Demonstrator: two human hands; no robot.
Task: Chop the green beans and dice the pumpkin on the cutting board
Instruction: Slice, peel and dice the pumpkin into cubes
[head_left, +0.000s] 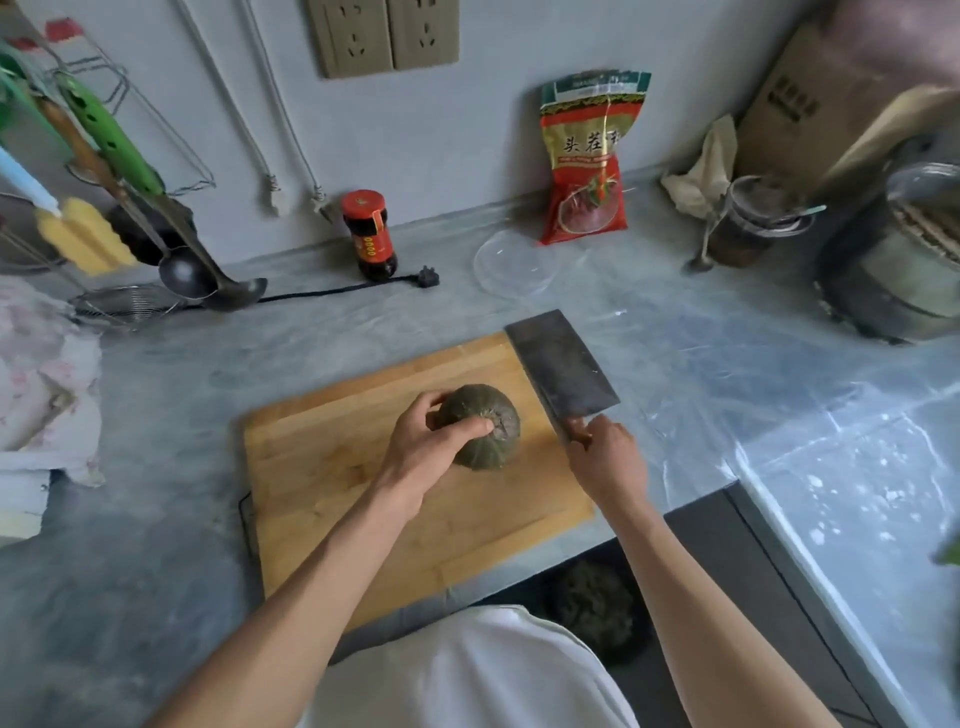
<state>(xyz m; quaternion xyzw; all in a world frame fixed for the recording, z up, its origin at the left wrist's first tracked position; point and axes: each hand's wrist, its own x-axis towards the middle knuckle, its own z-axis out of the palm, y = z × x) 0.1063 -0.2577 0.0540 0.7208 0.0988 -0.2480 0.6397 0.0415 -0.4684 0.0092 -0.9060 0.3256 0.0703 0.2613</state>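
A small dark green pumpkin (488, 423) sits whole on the wooden cutting board (332, 467), near its middle. My left hand (431, 441) grips the pumpkin from its left side, thumb across the top. My right hand (605, 454) holds the handle of a wide cleaver (561, 364), whose blade lies flat over the board's far right corner, just right of the pumpkin. No green beans are in sight.
A dark sauce jar with a red label (370, 236), a black plug (427, 277), a clear lid (517, 262) and a red packet (589, 161) stand behind the board. Ladles and a strainer (130, 304) hang left; a pot (904, 260) sits right. The counter edge runs just below the board.
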